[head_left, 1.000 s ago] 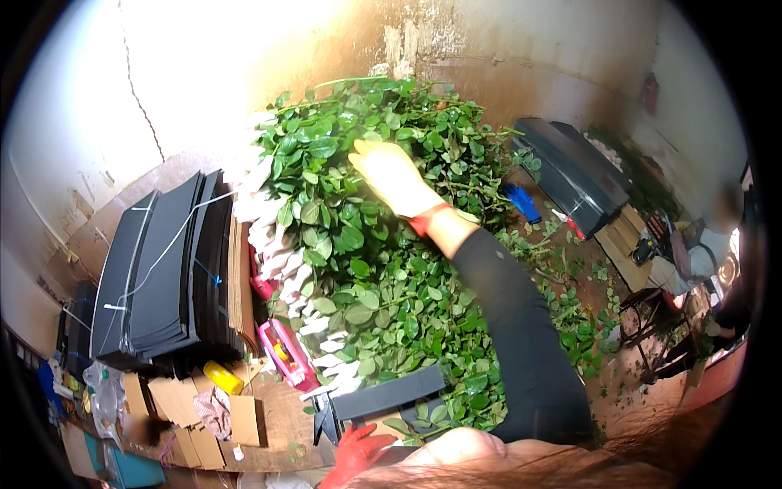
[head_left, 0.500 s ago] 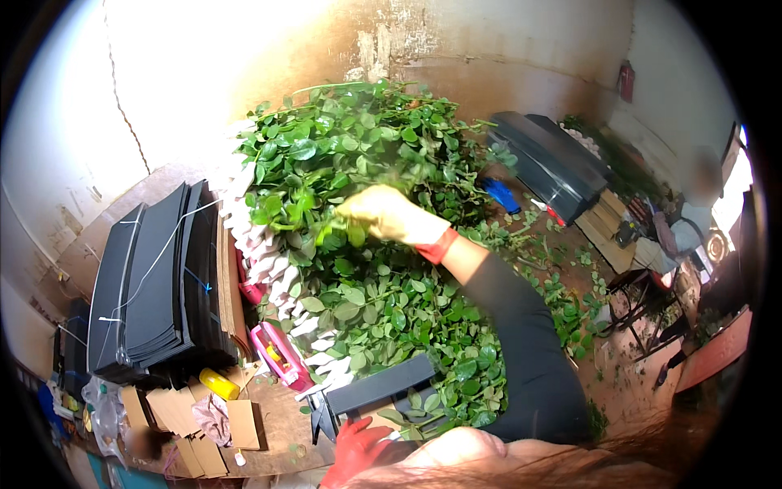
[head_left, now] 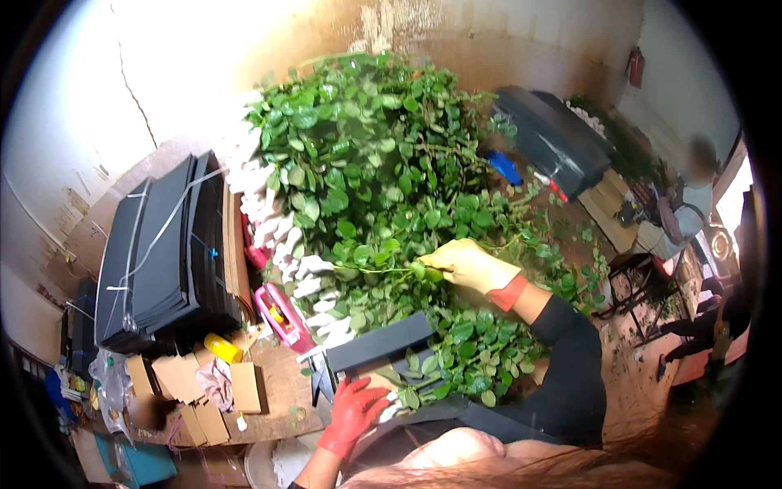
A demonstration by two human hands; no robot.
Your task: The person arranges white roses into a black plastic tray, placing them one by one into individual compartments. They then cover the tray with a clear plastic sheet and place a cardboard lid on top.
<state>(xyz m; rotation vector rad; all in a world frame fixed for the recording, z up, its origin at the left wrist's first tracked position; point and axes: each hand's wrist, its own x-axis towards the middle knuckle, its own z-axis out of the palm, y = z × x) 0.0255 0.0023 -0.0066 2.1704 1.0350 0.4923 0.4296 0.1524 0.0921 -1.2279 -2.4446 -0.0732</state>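
Observation:
My right hand point(head_left: 468, 265), in a cream glove with a red cuff, is closed around a leafy rose stem point(head_left: 383, 270). That stem lies across the front of a big green pile of leafy stems point(head_left: 342, 163), a white-wrapped head point(head_left: 316, 266) at its left end. My left hand point(head_left: 358, 407), gloved in red, rests with fingers stretched out beside a dark padded rack point(head_left: 381, 342). White tips point(head_left: 391, 405) show at its fingertips, with leafy stems point(head_left: 423, 367) lying in the rack. Next to the rack's left end is a black clamp-like tool point(head_left: 322, 379).
Left of the pile stand strapped black boards point(head_left: 159, 253), a pink tape dispenser point(head_left: 281, 318), a yellow bottle point(head_left: 222, 348) and cardboard pieces point(head_left: 181, 376). A dark wrapped stack point(head_left: 554, 143) and a blue object point(head_left: 505, 167) are at back right. Another person point(head_left: 692, 204) is at far right.
My right hand has come down and right from the upper pile, drawing the stem with it. My left hand has moved up beside the rack. The view has shifted slightly.

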